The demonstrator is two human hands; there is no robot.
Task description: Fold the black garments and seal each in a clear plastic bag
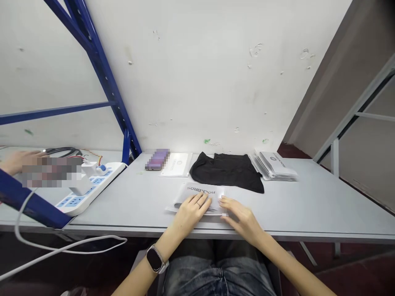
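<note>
A frosted plastic zip bag (pixel 185 191) printed ROCKBROS lies flat near the table's front edge, with something grey folded inside. My left hand (pixel 193 210) rests on top of it, fingers stretched out and pressing it down. At the bag's right end, my right hand (pixel 242 216) has thumb and fingers closed around the edge, by a small white zip slider. Just behind the bag a black cloth item (pixel 226 170) is spread on the table. Its exact kind cannot be told.
A stack of similar packed bags (pixel 274 164) stands at the back right. Another flat bag (pixel 177 164) and a blurred phone (pixel 158 159) lie at the back left. Left of the blue rack post (pixel 101 61) are a power strip (pixel 92 191), cables and another person's hand (pixel 23 161).
</note>
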